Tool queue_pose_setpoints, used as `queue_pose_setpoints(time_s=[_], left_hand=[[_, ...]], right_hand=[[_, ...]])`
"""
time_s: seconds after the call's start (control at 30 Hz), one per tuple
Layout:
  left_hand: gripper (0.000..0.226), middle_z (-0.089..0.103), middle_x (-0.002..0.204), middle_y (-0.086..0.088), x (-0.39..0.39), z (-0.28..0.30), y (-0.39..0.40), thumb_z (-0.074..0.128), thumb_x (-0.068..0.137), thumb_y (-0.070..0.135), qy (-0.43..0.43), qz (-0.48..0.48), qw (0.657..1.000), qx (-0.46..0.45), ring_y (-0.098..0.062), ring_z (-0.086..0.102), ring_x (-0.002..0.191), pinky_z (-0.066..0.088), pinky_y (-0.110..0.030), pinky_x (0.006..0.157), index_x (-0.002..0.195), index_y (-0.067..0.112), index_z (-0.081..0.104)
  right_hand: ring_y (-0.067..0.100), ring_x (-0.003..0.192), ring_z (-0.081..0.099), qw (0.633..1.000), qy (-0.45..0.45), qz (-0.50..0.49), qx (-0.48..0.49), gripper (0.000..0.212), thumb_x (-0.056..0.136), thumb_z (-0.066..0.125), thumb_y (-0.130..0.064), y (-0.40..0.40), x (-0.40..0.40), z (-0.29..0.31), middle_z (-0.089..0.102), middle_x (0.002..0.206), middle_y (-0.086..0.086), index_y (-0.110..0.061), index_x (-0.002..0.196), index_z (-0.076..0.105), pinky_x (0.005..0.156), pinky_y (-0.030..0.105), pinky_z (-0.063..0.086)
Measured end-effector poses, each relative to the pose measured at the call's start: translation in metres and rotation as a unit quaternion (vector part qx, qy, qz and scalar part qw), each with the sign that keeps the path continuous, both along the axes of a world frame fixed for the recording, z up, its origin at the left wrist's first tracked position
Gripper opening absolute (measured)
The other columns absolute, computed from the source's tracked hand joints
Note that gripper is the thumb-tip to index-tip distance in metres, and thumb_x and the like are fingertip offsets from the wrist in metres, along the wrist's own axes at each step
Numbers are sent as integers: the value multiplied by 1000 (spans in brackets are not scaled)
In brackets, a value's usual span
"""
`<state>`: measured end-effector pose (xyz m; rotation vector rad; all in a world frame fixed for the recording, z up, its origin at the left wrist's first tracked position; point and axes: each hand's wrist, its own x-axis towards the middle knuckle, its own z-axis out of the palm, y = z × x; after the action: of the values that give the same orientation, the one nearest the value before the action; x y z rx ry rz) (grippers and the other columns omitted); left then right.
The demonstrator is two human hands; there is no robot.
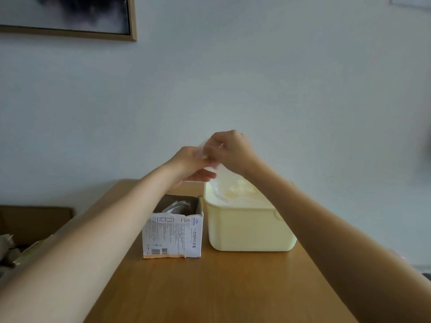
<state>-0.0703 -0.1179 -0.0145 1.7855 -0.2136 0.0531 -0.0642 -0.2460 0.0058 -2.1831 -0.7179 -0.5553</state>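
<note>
On a wooden table (233, 287), a torn-open carton of disposable gloves (172, 234) stood directly below the person's left hand (190, 163), its top ripped away so that the crumpled clear gloves inside (176, 205) could be reached from above. Just beside the carton, under the right hand (229, 149), sat a pale yellow plastic container (247, 227) with its lid on.

Both hands met in the air above the two boxes, well clear of the table. The right hand, fingers curled, pinched the upper edge of a transparent glove (219, 183), which hung down from the grip between the hands and draped toward the container's lid. The lift probably served to let the thin film fall open. The left hand's fingers lay nearly straight, pointing toward the right hand beneath the film, perhaps ready to slip in. Whether its thumb also gripped the glove could not be told through the blur.

Beyond the hands rose a plain pale wall, with a framed dark picture (70, 15) high up on the left-hand side.
</note>
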Motion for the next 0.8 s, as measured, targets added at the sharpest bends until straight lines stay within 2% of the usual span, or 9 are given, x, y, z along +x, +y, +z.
queue_pose_setpoints(time_s=[0.13,0.2,0.27,0.33,0.47,0.6,0.67,0.73,0.8], left_hand=[[23,52,51,7,7,-1,3,65,87,29,-35,45,998,38,-2,45,37,38,-14,40,72,13,57],[29,44,43,8,12,-3,12,63,88,28,-49,81,994,50,-4,38,36,33,-14,37,68,11,53],[26,44,52,2,19,-8,22,61,90,27,-49,122,990,54,-9,37,42,33,-15,39,72,9,56],[21,51,62,-3,29,-13,27,58,92,25,-58,185,977,86,-13,42,49,39,-19,46,79,8,60],[17,60,87,-1,47,-10,14,55,92,31,-165,321,909,211,-19,58,73,51,-32,71,92,14,57],[16,55,95,2,55,-11,-31,58,89,21,-266,150,906,294,-16,55,83,46,-27,76,102,13,63],[29,56,104,1,58,-23,-52,60,89,26,-187,13,902,390,-17,56,91,44,-25,83,116,16,60],[40,56,118,-1,64,-39,-66,60,89,32,-75,-67,862,497,-19,56,102,43,-24,84,127,19,53],[41,58,122,-4,71,-52,-72,58,91,29,-8,-89,833,545,-18,57,93,48,-23,69,129,17,52]], right_hand=[[34,76,65,979,-98,-163,75,20,93,49,-13,-20,16,-1,69,83,17,-3,93,66,69,43,53],[36,83,63,962,-109,-245,60,21,94,47,-15,-45,29,-7,69,90,18,-8,99,67,69,38,51],[24,67,63,964,-63,-243,85,19,94,50,-15,-69,41,-18,69,84,14,-11,100,67,59,31,47],[5,40,48,969,-8,-218,113,17,94,51,-15,-90,49,-32,63,68,9,-10,100,67,44,22,38],[8,38,43,967,29,-235,91,17,95,49,-12,-118,61,-55,59,61,7,-10,104,63,43,23,36],[31,71,57,959,14,-274,-76,21,97,46,-19,-132,66,-69,65,80,14,-15,114,58,59,28,36],[33,81,60,945,-2,-279,-167,24,99,42,-23,-135,64,-73,65,87,15,-17,119,52,62,30,36],[33,82,60,933,-9,-279,-228,26,100,40,-25,-135,60,-76,63,89,13,-17,123,46,65,32,40],[32,83,59,921,2,-276,-275,29,99,41,-25,-136,57,-76,61,94,11,-16,127,40,69,35,44]])
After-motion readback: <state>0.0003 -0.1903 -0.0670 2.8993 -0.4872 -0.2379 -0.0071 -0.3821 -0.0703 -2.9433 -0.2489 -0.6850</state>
